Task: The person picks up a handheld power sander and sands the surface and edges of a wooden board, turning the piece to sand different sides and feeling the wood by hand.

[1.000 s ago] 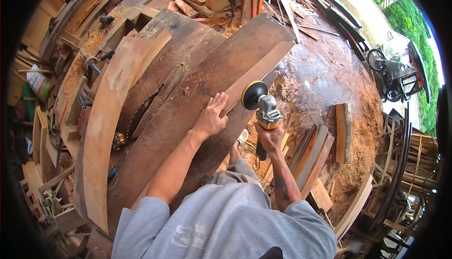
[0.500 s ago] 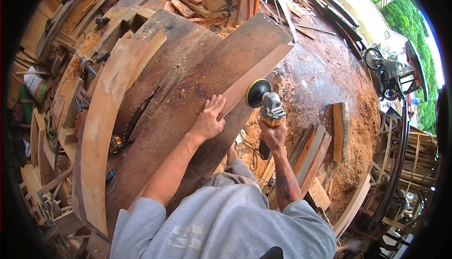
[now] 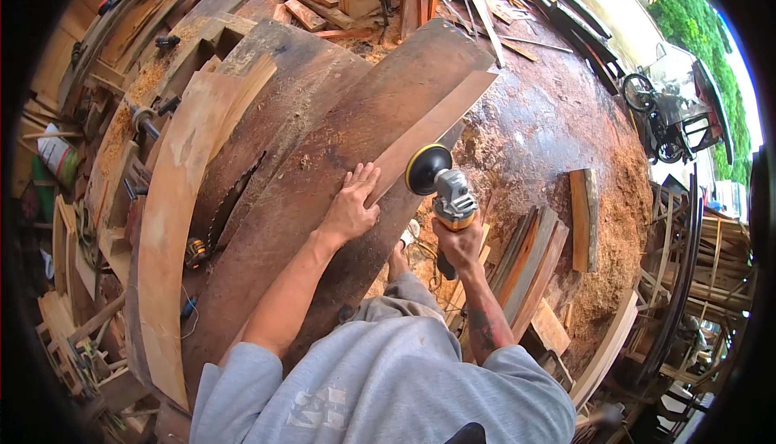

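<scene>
My right hand (image 3: 459, 244) is wrapped around the body of an angle grinder (image 3: 455, 200) with a round black, yellow-rimmed sanding disc (image 3: 428, 169). The disc stands against the right edge of a narrow, paler board (image 3: 440, 114); whether it touches cannot be made out. That board lies along the edge of a wide, dark wooden plank (image 3: 368, 109). My left hand (image 3: 352, 206) rests flat on the wood near the board's lower end, fingers stretched out, a short way left of the disc.
A long curved plank (image 3: 174, 226) lies at the left, near a yellow-black power tool (image 3: 196, 252). Several cut timbers (image 3: 529, 262) and one short piece (image 3: 584, 219) lie on the sawdust-strewn floor at the right. A motorcycle (image 3: 667, 125) stands farther off.
The grinder has moved slightly toward me and to the left along the board's edge. My left hand stays in place on the wood; the whole view has shifted a little.
</scene>
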A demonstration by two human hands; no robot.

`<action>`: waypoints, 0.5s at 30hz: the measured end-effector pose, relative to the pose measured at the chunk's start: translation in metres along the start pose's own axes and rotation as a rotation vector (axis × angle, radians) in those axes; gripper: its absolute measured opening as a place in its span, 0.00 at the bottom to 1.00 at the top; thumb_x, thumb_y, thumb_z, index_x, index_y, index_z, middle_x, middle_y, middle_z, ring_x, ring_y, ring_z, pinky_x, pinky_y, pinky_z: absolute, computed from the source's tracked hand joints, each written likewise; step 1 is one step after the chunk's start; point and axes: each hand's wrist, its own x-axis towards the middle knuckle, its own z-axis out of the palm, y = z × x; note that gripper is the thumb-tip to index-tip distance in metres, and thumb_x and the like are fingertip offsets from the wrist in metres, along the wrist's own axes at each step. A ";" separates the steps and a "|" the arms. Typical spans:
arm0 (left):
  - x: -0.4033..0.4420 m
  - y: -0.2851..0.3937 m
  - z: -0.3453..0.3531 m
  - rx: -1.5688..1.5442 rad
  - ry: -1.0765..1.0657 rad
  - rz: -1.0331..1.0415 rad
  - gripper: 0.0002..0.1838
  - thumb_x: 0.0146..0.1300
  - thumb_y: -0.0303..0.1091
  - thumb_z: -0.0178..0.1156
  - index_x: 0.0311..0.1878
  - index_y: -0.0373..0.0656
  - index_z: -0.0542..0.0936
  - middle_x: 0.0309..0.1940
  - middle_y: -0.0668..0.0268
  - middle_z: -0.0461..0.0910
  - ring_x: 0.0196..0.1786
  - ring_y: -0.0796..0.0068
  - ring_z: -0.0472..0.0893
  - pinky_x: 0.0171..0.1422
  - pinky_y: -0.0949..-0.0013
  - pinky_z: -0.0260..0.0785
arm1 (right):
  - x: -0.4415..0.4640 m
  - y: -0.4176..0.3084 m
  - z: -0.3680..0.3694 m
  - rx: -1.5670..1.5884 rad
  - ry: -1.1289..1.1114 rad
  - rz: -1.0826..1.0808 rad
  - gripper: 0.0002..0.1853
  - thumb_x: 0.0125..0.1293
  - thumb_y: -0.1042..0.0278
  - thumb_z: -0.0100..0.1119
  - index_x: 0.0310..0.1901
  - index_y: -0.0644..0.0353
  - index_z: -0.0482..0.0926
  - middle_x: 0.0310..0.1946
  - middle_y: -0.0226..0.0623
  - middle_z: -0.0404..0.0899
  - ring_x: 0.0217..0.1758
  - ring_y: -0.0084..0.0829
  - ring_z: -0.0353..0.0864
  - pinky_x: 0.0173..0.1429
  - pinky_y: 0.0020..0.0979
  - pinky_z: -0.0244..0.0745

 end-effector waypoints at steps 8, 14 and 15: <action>0.000 0.000 -0.001 0.020 -0.027 0.001 0.41 0.57 0.28 0.63 0.77 0.33 0.66 0.78 0.40 0.60 0.83 0.42 0.55 0.88 0.47 0.42 | 0.008 -0.014 0.000 -0.012 -0.006 -0.022 0.29 0.55 0.65 0.78 0.53 0.69 0.75 0.40 0.44 0.87 0.42 0.35 0.87 0.47 0.35 0.82; 0.000 0.000 0.000 0.025 -0.027 -0.005 0.41 0.57 0.27 0.62 0.77 0.33 0.66 0.78 0.40 0.60 0.83 0.41 0.54 0.88 0.47 0.42 | 0.027 -0.007 -0.006 0.004 0.035 0.029 0.29 0.53 0.64 0.78 0.53 0.67 0.75 0.39 0.45 0.87 0.40 0.35 0.87 0.46 0.36 0.82; 0.001 0.000 0.000 0.016 -0.029 -0.007 0.41 0.57 0.27 0.62 0.77 0.33 0.66 0.78 0.40 0.60 0.83 0.41 0.54 0.88 0.47 0.42 | 0.030 -0.006 -0.006 0.004 0.032 0.030 0.29 0.53 0.64 0.78 0.53 0.67 0.75 0.39 0.45 0.87 0.40 0.35 0.87 0.46 0.36 0.82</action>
